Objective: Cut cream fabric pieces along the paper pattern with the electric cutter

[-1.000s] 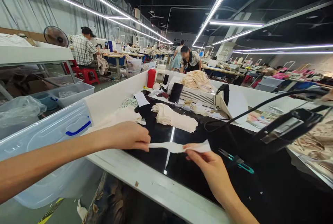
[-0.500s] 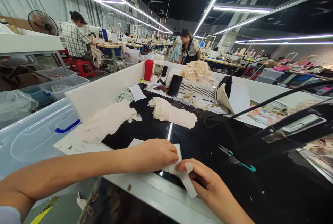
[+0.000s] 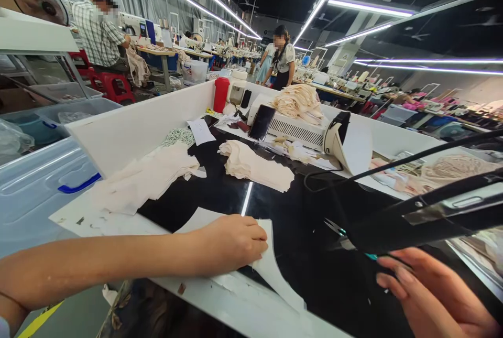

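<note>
My left hand (image 3: 236, 243) presses on a curved off-white fabric piece (image 3: 274, 270) at the front edge of the black table top. Its fingers are curled down onto the fabric, and the fingertips are partly hidden. The piece shows on both sides of the hand, one end reaching toward the lower right. My right hand (image 3: 428, 291) is at the lower right, fingers apart and bent. Its fingertips are close beside the teal handle of small scissors (image 3: 335, 227), whose metal blades point left. Whether they touch the handle I cannot tell. A black machine arm hides part of the scissors.
Stacks of cream fabric pieces lie at the left (image 3: 149, 175) and centre (image 3: 255, 165). A phone (image 3: 262, 122) leans on a white slotted box (image 3: 294, 133) topped by more fabric. The black arm (image 3: 432, 217) crosses the right side. Two people are in the background.
My right hand has let go of the pale strip and fabric and moved right to the scissors. My left hand stays on the fabric. The view has shifted slightly.
</note>
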`<state>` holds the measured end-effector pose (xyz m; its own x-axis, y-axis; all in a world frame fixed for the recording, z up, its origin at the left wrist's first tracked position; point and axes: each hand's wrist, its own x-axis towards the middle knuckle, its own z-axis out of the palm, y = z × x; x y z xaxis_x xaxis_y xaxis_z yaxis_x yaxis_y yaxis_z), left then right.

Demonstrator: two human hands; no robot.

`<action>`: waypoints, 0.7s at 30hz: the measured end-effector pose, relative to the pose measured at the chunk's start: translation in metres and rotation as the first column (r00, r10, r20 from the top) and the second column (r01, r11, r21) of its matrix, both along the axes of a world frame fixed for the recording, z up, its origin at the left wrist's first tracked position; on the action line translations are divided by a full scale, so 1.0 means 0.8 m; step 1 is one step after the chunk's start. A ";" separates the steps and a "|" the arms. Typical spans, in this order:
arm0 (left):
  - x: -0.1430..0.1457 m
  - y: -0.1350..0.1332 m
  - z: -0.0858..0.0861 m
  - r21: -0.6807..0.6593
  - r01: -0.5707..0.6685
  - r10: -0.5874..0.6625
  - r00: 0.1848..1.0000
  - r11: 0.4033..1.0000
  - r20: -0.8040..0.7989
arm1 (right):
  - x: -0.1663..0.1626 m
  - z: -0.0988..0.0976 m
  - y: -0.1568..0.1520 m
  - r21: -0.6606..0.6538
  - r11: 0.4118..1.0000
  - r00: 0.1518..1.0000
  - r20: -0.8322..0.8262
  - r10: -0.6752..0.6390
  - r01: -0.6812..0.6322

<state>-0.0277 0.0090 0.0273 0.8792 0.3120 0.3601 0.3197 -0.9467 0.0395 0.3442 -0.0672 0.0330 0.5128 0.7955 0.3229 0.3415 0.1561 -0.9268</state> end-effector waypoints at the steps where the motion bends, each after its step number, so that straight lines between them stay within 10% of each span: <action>1: 0.003 0.000 -0.001 0.002 0.009 -0.009 1.000 1.000 0.005 | -0.006 0.010 0.008 0.032 0.997 0.996 -0.053 -0.065 0.067; 9: 0.028 0.015 -0.006 -0.009 -0.024 0.024 0.999 1.000 0.040 | -0.069 0.088 0.075 0.266 0.962 0.977 -0.182 0.113 -0.061; 21: 0.034 0.000 -0.022 0.080 -0.050 0.039 0.990 0.996 0.136 | -0.169 0.087 0.117 0.489 0.861 0.935 -0.223 0.277 -0.138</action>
<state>-0.0009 0.0090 0.0101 0.8070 0.3141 0.5001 0.3591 -0.9333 0.0068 0.2087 0.0263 0.1026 0.4751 0.6893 0.5470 -0.0064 0.6243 -0.7812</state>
